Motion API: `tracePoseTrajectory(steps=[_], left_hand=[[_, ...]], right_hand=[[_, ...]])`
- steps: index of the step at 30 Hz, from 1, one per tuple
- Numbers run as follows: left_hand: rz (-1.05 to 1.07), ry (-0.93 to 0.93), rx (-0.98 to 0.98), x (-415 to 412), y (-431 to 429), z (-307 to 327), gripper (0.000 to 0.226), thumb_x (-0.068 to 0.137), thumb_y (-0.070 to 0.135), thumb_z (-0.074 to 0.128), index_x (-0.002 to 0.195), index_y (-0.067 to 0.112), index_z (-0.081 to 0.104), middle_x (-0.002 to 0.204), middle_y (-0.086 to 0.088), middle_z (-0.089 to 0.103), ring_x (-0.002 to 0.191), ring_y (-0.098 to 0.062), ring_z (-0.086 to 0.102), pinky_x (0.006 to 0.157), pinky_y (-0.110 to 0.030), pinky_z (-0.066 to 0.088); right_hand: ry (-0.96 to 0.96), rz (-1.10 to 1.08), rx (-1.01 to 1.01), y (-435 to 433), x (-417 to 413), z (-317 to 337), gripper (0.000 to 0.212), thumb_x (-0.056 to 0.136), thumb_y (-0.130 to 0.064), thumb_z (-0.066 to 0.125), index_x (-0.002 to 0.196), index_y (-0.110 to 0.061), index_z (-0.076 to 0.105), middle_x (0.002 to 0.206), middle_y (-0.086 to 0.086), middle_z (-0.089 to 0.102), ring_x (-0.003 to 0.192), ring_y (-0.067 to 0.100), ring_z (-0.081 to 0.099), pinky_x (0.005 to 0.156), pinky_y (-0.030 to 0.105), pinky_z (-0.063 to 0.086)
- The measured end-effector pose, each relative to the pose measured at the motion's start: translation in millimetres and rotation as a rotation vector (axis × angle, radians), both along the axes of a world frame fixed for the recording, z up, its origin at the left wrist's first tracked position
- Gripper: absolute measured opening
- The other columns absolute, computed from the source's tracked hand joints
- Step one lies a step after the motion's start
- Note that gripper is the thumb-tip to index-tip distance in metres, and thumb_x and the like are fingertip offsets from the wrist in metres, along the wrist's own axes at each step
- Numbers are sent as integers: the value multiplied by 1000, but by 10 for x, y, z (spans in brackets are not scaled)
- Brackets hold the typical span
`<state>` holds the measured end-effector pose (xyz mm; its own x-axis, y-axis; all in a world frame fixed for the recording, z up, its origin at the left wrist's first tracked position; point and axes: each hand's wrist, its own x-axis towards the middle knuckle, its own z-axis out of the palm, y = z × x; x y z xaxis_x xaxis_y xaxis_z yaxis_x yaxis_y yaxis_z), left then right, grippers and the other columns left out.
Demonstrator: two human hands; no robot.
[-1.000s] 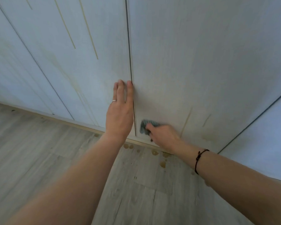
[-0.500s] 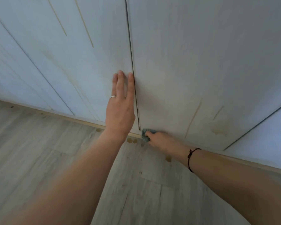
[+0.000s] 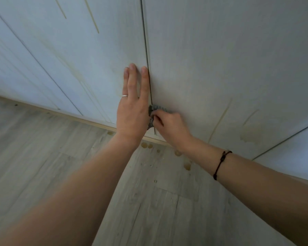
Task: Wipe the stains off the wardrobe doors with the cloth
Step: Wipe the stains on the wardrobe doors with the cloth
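Low on wardrobe door [image 3: 220, 59], head view: right hand [image 3: 171, 128] clamps grey cloth [image 3: 154, 112] against panel beside door gap. Left hand [image 3: 132, 110] flat, fingers straight, bracing neighbouring door. Risk: yellow stain [image 3: 251, 134] and drip streaks, well right of cloth, get missed.

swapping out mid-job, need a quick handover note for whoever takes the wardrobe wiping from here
Left hand: open, flat on the left door beside the gap between the doors.
Right hand: grips the grey cloth, held against the right door low down, next to that gap.
Done: no stain shows right around the cloth; more cannot be told.
Left: two streaks and a yellowish blotch low on the right door, and long streaks high on the left door.
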<state>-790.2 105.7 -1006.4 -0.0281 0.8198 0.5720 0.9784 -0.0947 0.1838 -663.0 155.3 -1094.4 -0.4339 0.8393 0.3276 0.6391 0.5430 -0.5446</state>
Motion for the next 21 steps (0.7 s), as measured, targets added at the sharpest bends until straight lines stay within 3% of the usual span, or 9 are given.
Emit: tracePoseTrajectory(steps=[2, 4, 6, 9, 12, 14, 18, 21], left_hand=[[22, 5, -6, 3, -14, -33, 93, 76, -19, 47, 158, 3, 12, 164, -24, 5, 153, -39, 4, 83, -32, 57], [33, -2, 1, 49, -9, -65, 92, 75, -23, 42, 158, 1, 10, 163, -26, 4, 152, -41, 3, 81, -34, 58], [41, -4, 18, 111, 26, -51, 90, 76, -23, 41, 157, -2, 8, 162, -28, 3, 151, -43, 2, 84, -36, 58], [69, 6, -4, 156, 69, -40, 93, 77, -19, 49, 156, -5, 1, 161, -30, -2, 150, -46, -1, 96, -35, 54], [96, 28, -24, 184, 51, -105, 92, 81, -13, 51, 155, -5, -3, 160, -33, -3, 150, -48, -2, 101, -37, 52], [118, 38, -37, 207, 67, -84, 92, 80, -14, 48, 154, -6, -4, 160, -33, -6, 149, -49, -4, 100, -37, 52], [147, 59, -88, 282, 30, -7, 88, 79, -14, 40, 154, -7, -5, 160, -34, -8, 149, -49, -7, 89, -38, 57], [171, 69, -87, 301, 56, 47, 93, 77, -13, 47, 154, -7, -5, 160, -32, -9, 150, -47, -6, 79, -34, 59]], right_hand=[[-63, 37, -26, -59, 156, -39, 21, 96, -22, 58, 110, -16, 72, 87, 11, 75, 75, 29, 69, 68, 36, 53], [-412, 43, -233, -174, 430, -274, 24, 100, -27, 52, 115, -16, 68, 100, 13, 73, 88, 32, 68, 76, 37, 54], [-557, 7, -286, -242, 586, -303, 27, 102, -29, 47, 116, -17, 66, 105, 13, 72, 92, 32, 68, 80, 40, 55], [-80, -17, 79, -156, 466, 164, 26, 95, -24, 52, 106, -10, 71, 81, 15, 73, 69, 33, 70, 61, 40, 56], [221, -4, 544, -106, 516, 825, 20, 95, -14, 57, 105, -6, 72, 75, 4, 72, 59, 13, 61, 57, 26, 48], [247, -9, 532, -99, 669, 833, 17, 95, -12, 60, 106, -7, 72, 74, 2, 71, 59, 11, 59, 57, 23, 46], [-161, 54, 271, -266, 1038, 180, 32, 92, -31, 45, 96, -12, 71, 59, 7, 65, 43, 27, 61, 37, 30, 46], [-73, 12, 333, -226, 966, 643, 31, 93, -29, 45, 98, -12, 71, 59, 7, 65, 43, 27, 59, 38, 31, 44]])
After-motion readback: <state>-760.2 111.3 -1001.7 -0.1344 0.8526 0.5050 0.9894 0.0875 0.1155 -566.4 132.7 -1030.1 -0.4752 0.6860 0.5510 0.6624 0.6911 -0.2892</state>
